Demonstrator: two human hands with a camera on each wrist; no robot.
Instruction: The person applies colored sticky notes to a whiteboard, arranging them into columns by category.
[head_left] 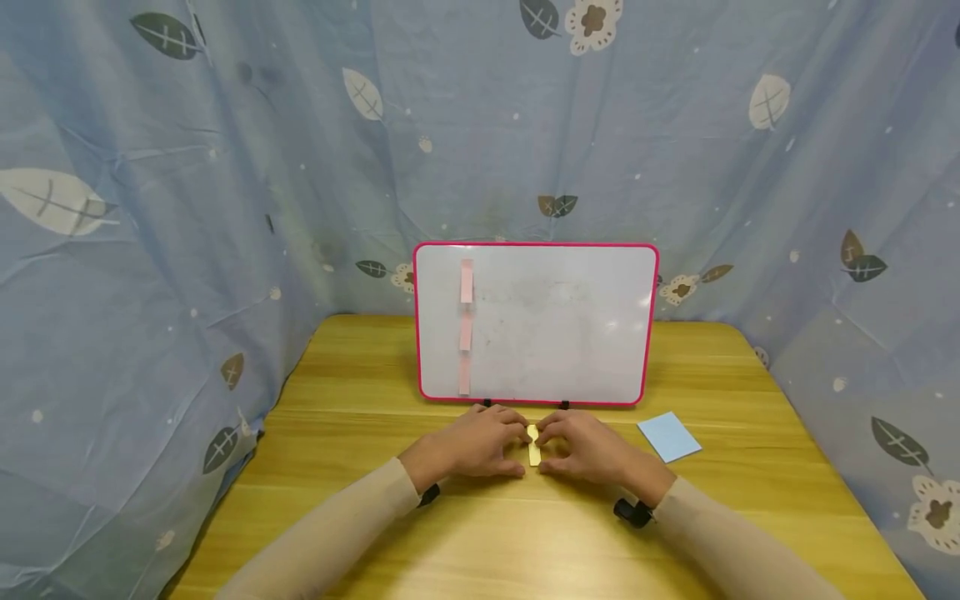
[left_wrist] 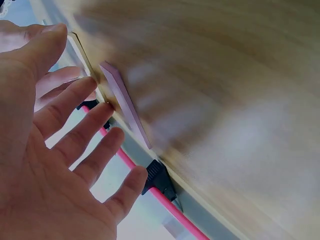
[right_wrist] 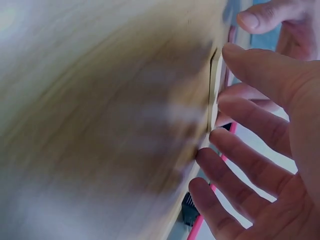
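Observation:
A narrow yellow sticky-note pad (head_left: 534, 454) lies on the table between both hands. My left hand (head_left: 483, 442) is just left of it, its fingers spread and slightly bent. In the left wrist view a pink sticky-note pad (left_wrist: 123, 102) lies by the left fingertips; the left hand hides it in the head view. To the right of the yellow pad is my right hand (head_left: 590, 447), fingers loosely bent and apart. Its thumb and fingertips are beside the yellow pad (right_wrist: 214, 90) in the right wrist view; whether they touch it I cannot tell.
A whiteboard (head_left: 555, 325) with a pink frame stands behind the hands on black feet. Three pink paper strips (head_left: 467, 282) form a column on its left side. A light blue square note pad (head_left: 669, 437) lies right of the right hand on the wooden table (head_left: 360, 367).

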